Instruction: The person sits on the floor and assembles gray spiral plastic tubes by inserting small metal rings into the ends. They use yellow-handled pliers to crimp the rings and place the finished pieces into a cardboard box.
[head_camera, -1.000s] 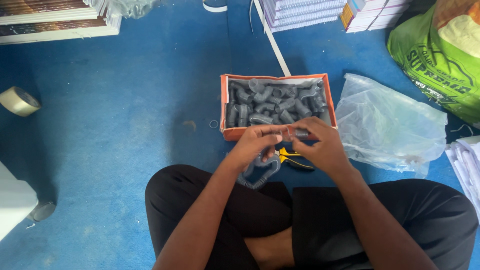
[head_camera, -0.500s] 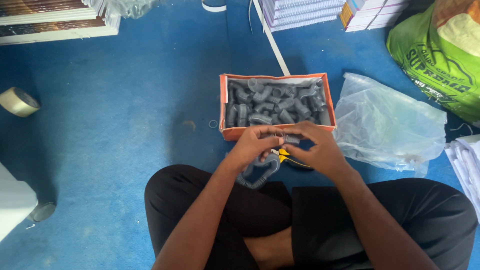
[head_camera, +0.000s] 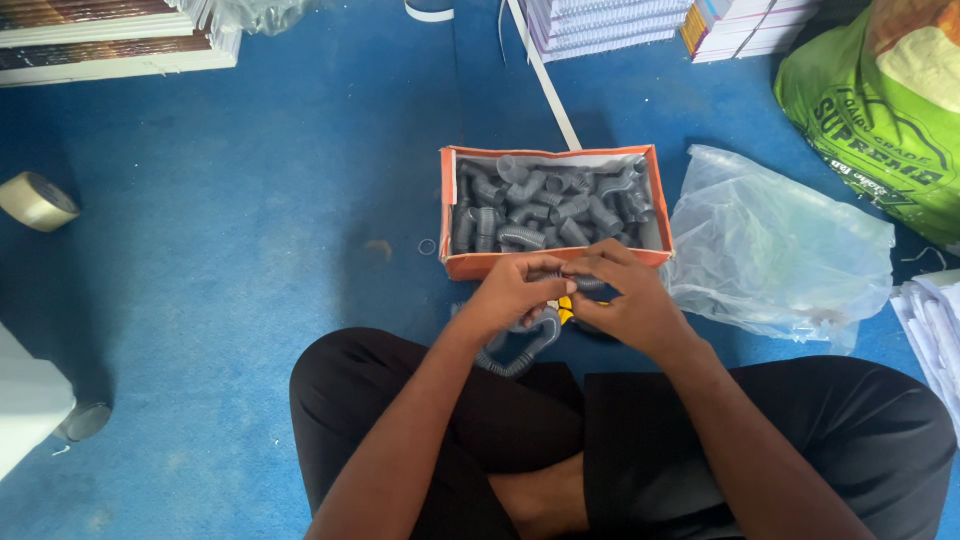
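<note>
Both forearms reach forward over crossed legs, the left hand (head_camera: 515, 292) and right hand (head_camera: 622, 300) meeting fingertip to fingertip, pinched around a grey ribbed hose (head_camera: 518, 350) just before the orange box (head_camera: 556, 262) on the blue floor (head_camera: 250, 250)

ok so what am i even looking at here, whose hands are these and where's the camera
The camera sits on a person's head and looks down, so you see their own two bare arms and crossed legs in black trousers; they sit on a blue floor. No machine is involved. The left hand and right hand meet in front of the knees, together holding a length of grey ribbed hose that curls down below them. Something small and yellow shows between the hands; what it is cannot be told. Just beyond the hands stands an orange box full of short grey hose pieces. A clear plastic bag lies to its right, a green sack farther back, a tape roll far left, and stacked books along the top.
</note>
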